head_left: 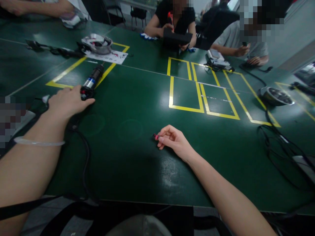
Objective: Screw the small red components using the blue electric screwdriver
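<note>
Left forearm (pixel 27 173), white bangle (pixel 39 142) | left hand (pixel 64 102) beside blue-silver cylindrical tool (pixel 90 82), grip unclear | right hand (pixel 173 141) pinching small red-black piece (pixel 156 136)

One head-worn camera looks forward and down from close above the flat, shiny green table (pixel 137 98).

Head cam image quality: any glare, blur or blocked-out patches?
Head view: patchy pale glare on the green table, below the right hand in frame; softer sheen around the yellow tape; the small red part in that hand looks too soft for fine detail; blocky pixelation at top and left edge.
</note>
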Motion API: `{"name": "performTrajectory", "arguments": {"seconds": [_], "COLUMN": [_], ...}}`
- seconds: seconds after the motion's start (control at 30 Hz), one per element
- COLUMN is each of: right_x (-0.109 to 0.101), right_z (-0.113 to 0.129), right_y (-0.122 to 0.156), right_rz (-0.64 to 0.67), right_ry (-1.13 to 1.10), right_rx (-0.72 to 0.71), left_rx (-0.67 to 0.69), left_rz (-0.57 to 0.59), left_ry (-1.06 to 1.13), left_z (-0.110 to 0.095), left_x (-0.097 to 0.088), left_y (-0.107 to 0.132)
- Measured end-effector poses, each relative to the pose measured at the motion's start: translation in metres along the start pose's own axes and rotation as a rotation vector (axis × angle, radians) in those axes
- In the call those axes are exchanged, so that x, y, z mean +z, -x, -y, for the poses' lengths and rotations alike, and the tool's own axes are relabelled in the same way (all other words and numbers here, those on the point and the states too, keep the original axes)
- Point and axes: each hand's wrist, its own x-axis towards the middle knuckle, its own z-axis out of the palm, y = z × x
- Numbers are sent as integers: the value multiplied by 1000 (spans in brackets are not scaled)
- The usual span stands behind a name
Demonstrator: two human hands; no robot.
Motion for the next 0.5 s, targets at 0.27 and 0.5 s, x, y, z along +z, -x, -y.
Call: {"name": "performTrajectory", "arguments": {"seconds": [0.27, 0.5], "right_x": [0, 1], "right_z": [0, 0], "right_y": [-1, 0], "right_rz": [4, 8], "right_ry": [-2, -8], "right_rx": [-1, 0], "left_rx": [-11, 90], "left_rz": [-12, -58], "left_ry": [22, 13], "left_z": [1, 7], "left_x": [4, 7], "left_y": [-8, -18]}}
